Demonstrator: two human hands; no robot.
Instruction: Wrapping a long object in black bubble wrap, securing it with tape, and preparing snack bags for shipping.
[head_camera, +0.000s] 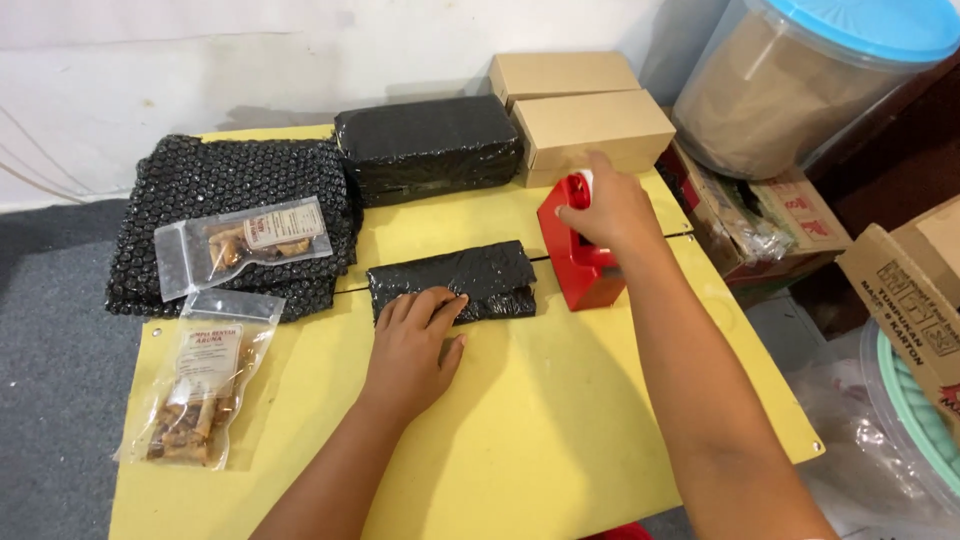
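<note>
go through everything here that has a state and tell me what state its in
small black bubble-wrapped parcel: wrapped, lying flat, pressed under the left hand
large black wrapped parcel: fully wrapped, at the table's back
red tape dispenser: upright, right hand resting on top
two cardboard boxes: closed
snack pouch on the table: sealed, lying flat
snack pouch on the bubble wrap: sealed, lying flat
black bubble wrap: folded in a pile
big plastic jar: blue lid on

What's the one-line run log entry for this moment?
left hand: flat on black bubble-wrapped parcel | right hand: on red tape dispenser | surface: yellow table
</note>
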